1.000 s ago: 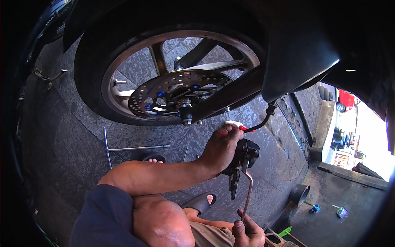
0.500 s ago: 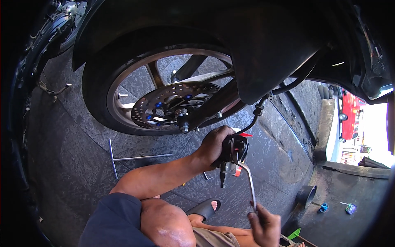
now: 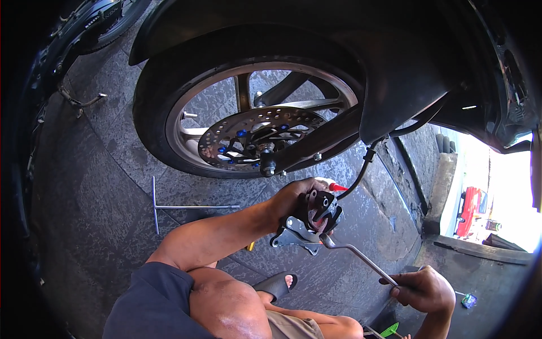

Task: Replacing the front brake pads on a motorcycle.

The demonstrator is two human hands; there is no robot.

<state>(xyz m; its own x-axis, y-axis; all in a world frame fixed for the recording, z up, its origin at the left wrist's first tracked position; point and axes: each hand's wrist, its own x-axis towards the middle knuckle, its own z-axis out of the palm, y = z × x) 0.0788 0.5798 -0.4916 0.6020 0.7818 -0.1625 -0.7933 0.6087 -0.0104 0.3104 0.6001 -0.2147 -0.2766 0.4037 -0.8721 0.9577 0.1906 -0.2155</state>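
Note:
My left hand [image 3: 291, 199] is closed around a black brake caliper [image 3: 319, 217], holding it off the ground below the front wheel [image 3: 149, 127]. A grey metal bracket [image 3: 298, 237] hangs at the caliper's lower side, and a black brake hose [image 3: 361, 171] runs from the caliper up toward the fork. In my right hand [image 3: 426, 289] is the far end of a bent ring wrench [image 3: 361, 256]. The wrench's head touches the caliper's lower end; the exact contact is hard to make out. Beside my left fingers, a white object with a red tip [image 3: 337, 187] shows.
The perforated brake disc [image 3: 212, 150] and dark fork leg [image 3: 316, 138] are just above my hands. A T-handle wrench [image 3: 195, 207] lies on the dark floor at left. A sandalled foot [image 3: 278, 287] is below. A red vehicle [image 3: 467, 213] stands outside at right.
My right hand has swung right and slightly upward with the wrench handle. The caliper has turned in my left hand, so the bracket now shows at its left. The whole view has shifted.

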